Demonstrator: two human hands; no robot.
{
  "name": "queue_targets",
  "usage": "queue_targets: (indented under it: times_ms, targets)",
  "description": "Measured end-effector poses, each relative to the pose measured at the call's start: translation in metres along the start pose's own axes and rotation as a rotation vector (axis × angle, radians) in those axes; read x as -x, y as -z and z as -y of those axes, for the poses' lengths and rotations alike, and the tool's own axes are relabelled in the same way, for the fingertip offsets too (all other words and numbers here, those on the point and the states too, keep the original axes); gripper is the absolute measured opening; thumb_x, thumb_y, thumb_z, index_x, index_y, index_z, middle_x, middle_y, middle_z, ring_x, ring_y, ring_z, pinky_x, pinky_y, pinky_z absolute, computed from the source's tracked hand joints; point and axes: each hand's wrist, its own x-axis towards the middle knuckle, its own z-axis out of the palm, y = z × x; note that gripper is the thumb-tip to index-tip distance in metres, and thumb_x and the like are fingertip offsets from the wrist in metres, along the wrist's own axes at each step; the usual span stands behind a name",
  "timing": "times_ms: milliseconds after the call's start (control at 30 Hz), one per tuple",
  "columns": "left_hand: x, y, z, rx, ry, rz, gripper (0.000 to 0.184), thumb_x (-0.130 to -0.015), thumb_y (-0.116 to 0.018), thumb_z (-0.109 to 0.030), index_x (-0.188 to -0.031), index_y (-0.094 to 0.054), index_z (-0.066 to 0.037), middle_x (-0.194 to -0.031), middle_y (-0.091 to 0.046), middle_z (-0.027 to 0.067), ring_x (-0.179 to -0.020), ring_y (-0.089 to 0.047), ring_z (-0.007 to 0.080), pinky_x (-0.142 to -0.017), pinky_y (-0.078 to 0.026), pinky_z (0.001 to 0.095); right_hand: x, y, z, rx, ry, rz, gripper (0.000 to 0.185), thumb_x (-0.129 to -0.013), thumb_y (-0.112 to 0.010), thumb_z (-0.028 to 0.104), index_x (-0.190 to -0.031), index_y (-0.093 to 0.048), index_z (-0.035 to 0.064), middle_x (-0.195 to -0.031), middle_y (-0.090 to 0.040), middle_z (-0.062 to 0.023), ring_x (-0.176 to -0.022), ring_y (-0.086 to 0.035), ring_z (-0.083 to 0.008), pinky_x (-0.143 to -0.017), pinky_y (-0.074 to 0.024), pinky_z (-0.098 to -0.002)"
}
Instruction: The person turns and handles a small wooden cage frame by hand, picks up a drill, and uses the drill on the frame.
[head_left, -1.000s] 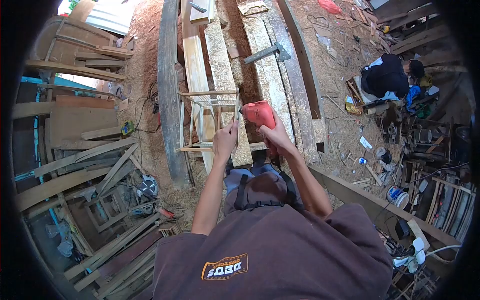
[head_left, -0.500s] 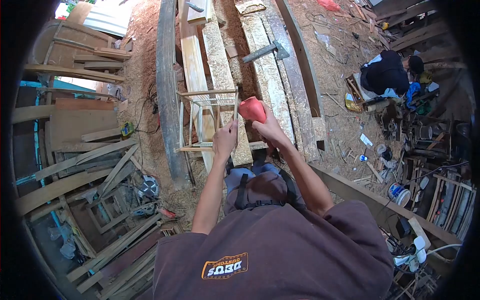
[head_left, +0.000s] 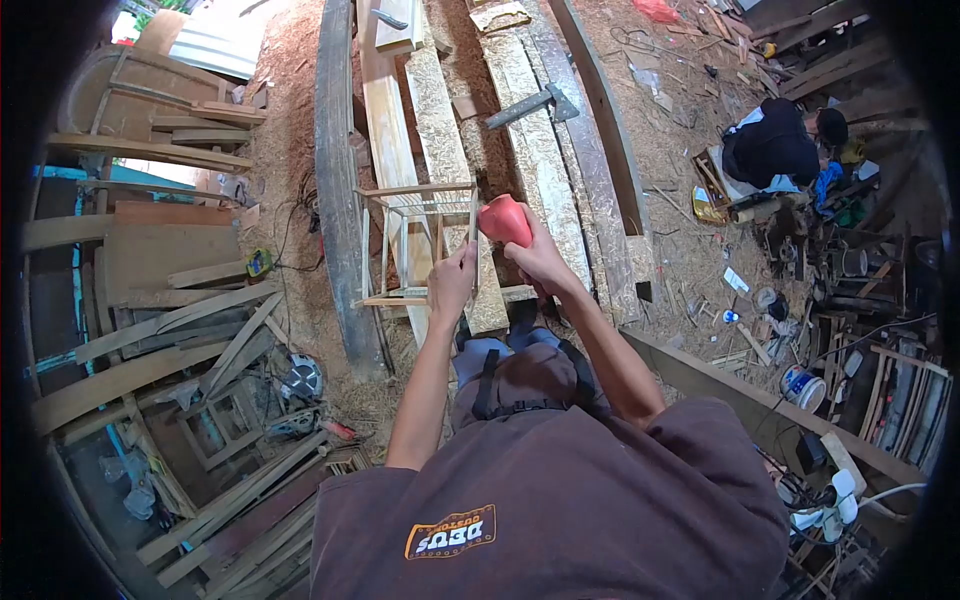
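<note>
A small, light wooden frame [head_left: 420,187] with thin rods across it stands over the boards in front of me. My left hand [head_left: 453,280] is closed around its near right-hand post. In my right hand [head_left: 543,262] is a red rounded bottle-like object [head_left: 506,220], its wide end up against the same post. Its exact kind is not clear, and my fingers hide its lower part. A hatchet [head_left: 535,106] lies on the planks beyond my hands.
Long rough planks [head_left: 535,150] run away from me over sawdust. A blade-like tool [head_left: 389,18] lies on a board at the far end. Wood offcuts [head_left: 180,330] fill the left side. At right are a crouching person [head_left: 770,145], a white bucket [head_left: 803,386] and a power strip [head_left: 835,508].
The view has shifted very slightly. Both hands, the wooden frame and the red bottle-like object keep nearly the same places.
</note>
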Motion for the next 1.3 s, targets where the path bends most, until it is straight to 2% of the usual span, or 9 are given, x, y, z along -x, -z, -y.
queue_targets:
  times_ms: [133,300,333,500,700,867,967,1000,1300]
  targets:
    - [0.001,0.0,-0.003,-0.002,0.0,-0.024,0.046,-0.103,-0.049,-0.052,-0.113,-0.076,-0.016,-0.069,-0.064,0.0238,-0.072,-0.067,0.0429,-0.067,-0.051,0.0508,0.006,0.0,0.007,-0.033,-0.016,-0.009,0.073,-0.079,-0.061,0.008,-0.148,-0.04,0.0104,-0.124,-0.062,-0.0183,-0.113,-0.063,-0.029,-0.099,-0.0479,-0.0379]
    - [0.0,0.003,-0.005,-0.003,0.009,-0.012,0.048,-0.102,-0.048,-0.053,-0.11,-0.076,-0.015,-0.069,-0.064,0.024,-0.072,-0.067,0.0436,-0.068,-0.051,0.0515,-0.003,-0.004,-0.007,-0.069,0.004,0.008,0.075,-0.078,-0.058,0.002,-0.148,-0.035,0.0148,-0.078,-0.058,-0.0067,-0.042,-0.049,-0.0122,-0.037,-0.0408,-0.0286]
    - [-0.001,0.003,-0.004,-0.013,0.011,-0.001,0.048,-0.103,-0.048,-0.053,-0.111,-0.076,-0.015,-0.069,-0.064,0.0231,-0.072,-0.067,0.0426,-0.067,-0.05,0.0506,-0.007,-0.006,-0.013,-0.026,0.014,-0.007,0.076,-0.078,-0.058,0.002,-0.149,-0.035,0.0151,-0.078,-0.057,-0.0066,-0.041,-0.049,-0.0121,-0.037,-0.0407,-0.0286]
    - [-0.002,0.003,-0.007,-0.014,0.009,0.014,0.049,-0.102,-0.047,-0.054,-0.11,-0.077,-0.015,-0.069,-0.065,0.0249,-0.075,-0.068,0.0448,-0.069,-0.052,0.0526,-0.007,0.002,-0.005,0.058,-0.036,0.021,0.073,-0.079,-0.063,0.015,-0.148,-0.039,0.0126,-0.123,-0.063,-0.0212,-0.112,-0.065,-0.0363,-0.096,-0.0501,-0.041]
    - [-0.001,-0.005,0.001,-0.01,-0.02,-0.029,0.047,-0.102,-0.048,-0.053,-0.111,-0.075,-0.016,-0.07,-0.064,0.0208,-0.071,-0.067,0.0399,-0.065,-0.05,0.0474,0.015,0.011,0.015,-0.078,-0.083,-0.001,0.072,-0.079,-0.06,0.01,-0.148,-0.039,0.0148,-0.109,-0.064,-0.0143,-0.079,-0.064,-0.0206,-0.068,-0.0531,-0.0342]
    - [-0.001,-0.002,-0.002,-0.026,-0.004,-0.021,0.047,-0.103,-0.047,-0.053,-0.11,-0.076,-0.016,-0.07,-0.064,0.0204,-0.072,-0.067,0.0397,-0.066,-0.05,0.0474,0.032,0.024,0.032,-0.24,-0.076,0.012,0.076,-0.078,-0.059,0.005,-0.15,-0.038,0.0161,-0.095,-0.062,-0.007,-0.049,-0.049,-0.0086,-0.042,-0.0411,-0.0264]
    - [-0.002,0.001,-0.005,-0.07,0.016,0.031,0.049,-0.103,-0.046,-0.053,-0.11,-0.076,-0.016,-0.071,-0.065,0.0206,-0.073,-0.068,0.0403,-0.067,-0.05,0.0481,0.04,0.033,0.041,-0.27,-0.139,-0.039,0.079,-0.077,-0.06,0.003,-0.152,-0.036,0.016,-0.094,-0.061,-0.0072,-0.048,-0.049,-0.0093,-0.042,-0.0426,-0.0265]
    - [-0.002,0.0,-0.003,-0.073,0.014,0.033,0.049,-0.103,-0.045,-0.053,-0.11,-0.076,-0.016,-0.071,-0.066,0.0207,-0.073,-0.068,0.0406,-0.068,-0.05,0.0483,0.039,0.037,0.037,-0.256,-0.12,-0.009,0.085,-0.083,-0.06,0.001,-0.159,-0.026,0.0175,-0.089,-0.062,-0.0084,-0.045,-0.052,-0.0092,-0.038,-0.0448,-0.0266]
    - [-0.001,-0.005,0.004,-0.021,-0.01,-0.018,0.048,-0.102,-0.047,-0.052,-0.111,-0.076,-0.014,-0.074,-0.066,0.0227,-0.075,-0.068,0.0411,-0.069,-0.051,0.049,0.052,0.03,0.028,-0.303,-0.176,-0.036,0.083,-0.08,-0.058,0.003,-0.155,-0.03,0.0192,-0.083,-0.059,-0.0054,-0.043,-0.047,-0.0098,-0.035,-0.0394,-0.027]
